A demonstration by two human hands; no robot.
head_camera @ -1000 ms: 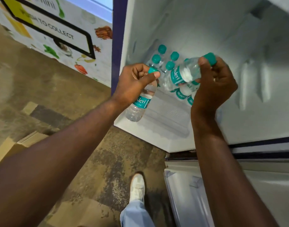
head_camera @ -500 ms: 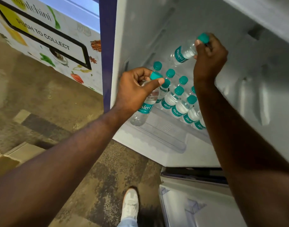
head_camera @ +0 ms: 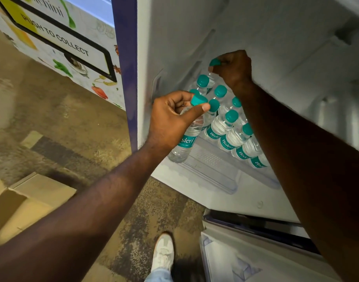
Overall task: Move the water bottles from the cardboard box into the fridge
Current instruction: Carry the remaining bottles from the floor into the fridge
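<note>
My left hand (head_camera: 173, 117) grips a clear water bottle (head_camera: 186, 139) with a teal cap by its neck, hanging just inside the open fridge compartment (head_camera: 205, 171) near its left wall. My right hand (head_camera: 234, 69) reaches deeper in and pinches the teal-capped top of another bottle (head_camera: 214, 63) at the back of the compartment; its body is mostly hidden. Several teal-capped bottles (head_camera: 225, 127) stand in rows on the white compartment floor between and under my hands. The cardboard box (head_camera: 32, 202) lies on the floor at the lower left.
The fridge's blue edge (head_camera: 125, 74) stands left of the compartment. A lower drawer or door (head_camera: 245, 251) juts out at the bottom right. My white shoe (head_camera: 163, 253) is on the mottled floor. A printed panel reading "push to collect" (head_camera: 58, 39) is at the upper left.
My right hand has carried its bottle from high in the compartment down to the back row and turned it upright. My left hand holds its bottle in about the same place.
</note>
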